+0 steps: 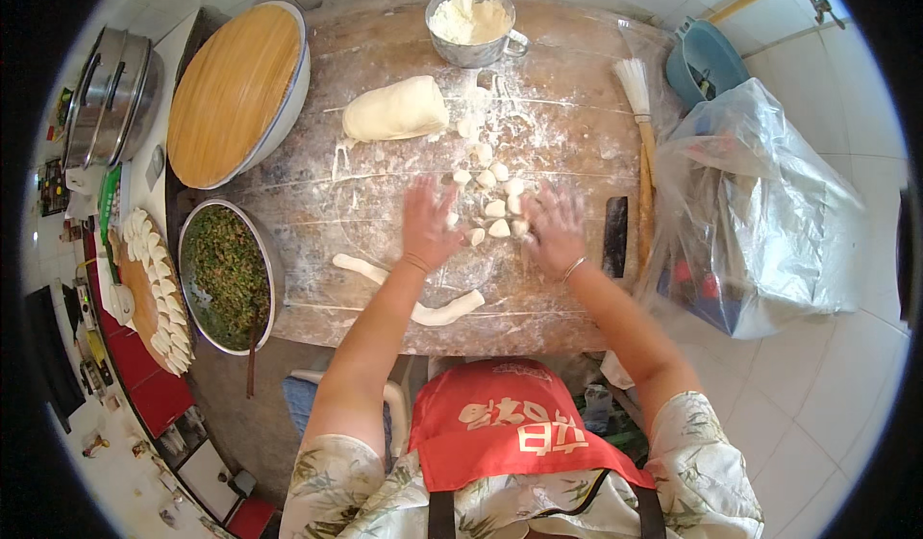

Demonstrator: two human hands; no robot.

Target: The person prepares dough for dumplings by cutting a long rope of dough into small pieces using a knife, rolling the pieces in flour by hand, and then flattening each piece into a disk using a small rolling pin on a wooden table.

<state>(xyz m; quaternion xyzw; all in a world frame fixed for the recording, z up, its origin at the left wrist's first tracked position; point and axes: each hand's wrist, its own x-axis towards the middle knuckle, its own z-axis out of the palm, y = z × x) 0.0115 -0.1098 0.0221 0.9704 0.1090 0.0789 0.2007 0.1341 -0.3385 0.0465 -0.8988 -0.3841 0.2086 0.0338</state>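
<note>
Far left of the dough log (396, 109): a stacked metal steamer (113, 97). Below it, also well left of the log: pale dumplings (165, 294) in curved rows on a round tray (135, 284).

Closer in, still left of the log: big white basin (299, 97) with a round wooden lid (234, 92) on top. Lower left of the log: bowl (276, 268) of chopped green filling (226, 275), a dark handle (252, 358) sticking out over its near rim.

Log itself lies on its side on the floured board (336, 193). Below it, a thin dough strip (450, 309) runs under the left forearm; can't tell if it's one piece or two.

Left hand (430, 224): below the log, palm down, fingers spread, motion-blurred, nothing visibly gripped. Small dough pieces (496, 208) are clustered lower right of the log, between the hands. Metal cup (474, 54) of flour (468, 20) is upper right of the log.

Right hand (555, 229): lower right of the log, fingers spread, blurred, next to the pieces; can't tell if fingertips touch any.

Further right of the log: dark flat blade (616, 236), pale-bristled brush (633, 87), wooden stick (645, 212), blue plastic tub (700, 58), clear plastic sheet (769, 202) draped over a bulky load.
</note>
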